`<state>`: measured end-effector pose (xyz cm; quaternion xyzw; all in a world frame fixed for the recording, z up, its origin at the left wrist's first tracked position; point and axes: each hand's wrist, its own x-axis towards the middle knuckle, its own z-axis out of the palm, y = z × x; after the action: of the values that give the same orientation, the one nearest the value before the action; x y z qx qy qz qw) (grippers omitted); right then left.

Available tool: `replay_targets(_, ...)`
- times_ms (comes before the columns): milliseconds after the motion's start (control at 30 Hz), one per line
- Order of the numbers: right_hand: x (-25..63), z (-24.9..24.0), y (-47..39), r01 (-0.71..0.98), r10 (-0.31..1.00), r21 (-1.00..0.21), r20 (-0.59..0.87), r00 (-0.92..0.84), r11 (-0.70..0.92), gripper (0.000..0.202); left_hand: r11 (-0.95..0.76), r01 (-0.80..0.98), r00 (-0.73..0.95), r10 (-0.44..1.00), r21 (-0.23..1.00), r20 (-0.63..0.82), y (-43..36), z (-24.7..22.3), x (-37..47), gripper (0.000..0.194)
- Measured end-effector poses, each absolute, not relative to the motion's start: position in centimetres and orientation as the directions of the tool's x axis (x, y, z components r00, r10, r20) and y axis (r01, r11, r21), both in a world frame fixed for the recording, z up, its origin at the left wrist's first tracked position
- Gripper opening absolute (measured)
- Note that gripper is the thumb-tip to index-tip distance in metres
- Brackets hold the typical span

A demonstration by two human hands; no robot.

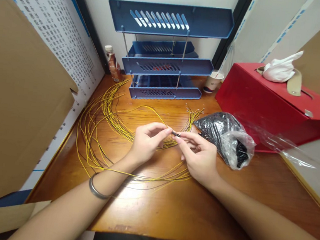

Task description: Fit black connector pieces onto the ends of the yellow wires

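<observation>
Both hands meet above the table, fingertips nearly touching. My left hand [147,142] pinches the end of a thin yellow wire [160,117] between thumb and forefinger. A small black piece [175,134], perhaps a connector housing, spans the gap between the hands. My right hand [200,156] grips its right end with thumb and forefinger. Exactly how wire and piece join is too small to make out. Loops of yellow and black wires [105,109] curve around and under both hands. Their gathered ends [193,116] fan out behind my right hand, with small pale tips.
A clear plastic bag [225,134] of black pieces lies right of my right hand. Behind stand a blue tiered tray rack [166,64], a drink bottle [113,65] and a paper cup [213,81]. A red tissue box [266,106] is at right, cardboard [17,91] at left.
</observation>
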<state>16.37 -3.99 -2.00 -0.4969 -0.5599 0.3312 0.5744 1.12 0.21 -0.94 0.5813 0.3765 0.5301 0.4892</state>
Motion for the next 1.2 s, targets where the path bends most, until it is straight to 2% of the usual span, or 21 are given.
replay_targets(633, 16.53, -2.28, -3.93, 0.178, 0.925, -0.931, 0.346, 0.156, 0.318, 0.018, -0.242, -0.080, 0.213, 0.944, 0.967, 0.253, 0.43, -1.19, 1.00, 0.024)
replay_targets(967, 16.27, -2.09, -3.97, 0.180, 0.921, -0.920, 0.372, 0.114, 0.349, 0.014, -0.155, -0.098, 0.260, 0.949, 0.983, 0.175, 0.35, -1.08, 1.05, 0.035)
replay_targets(1067, 16.27, -1.91, -3.98, 0.142, 0.935, -0.938, 0.333, 0.123, 0.315, 0.015, -0.196, -0.081, 0.240, 0.948, 0.977, 0.210, 0.28, -1.13, 1.07, 0.036)
replay_targets(1200, 16.65, -1.60, -3.80, -0.026, 0.979, -0.980, 0.195, 0.054, 0.197, 0.022, -0.280, -0.061, 0.226, 0.931, 0.958, 0.287, 0.25, -1.24, 1.11, 0.033)
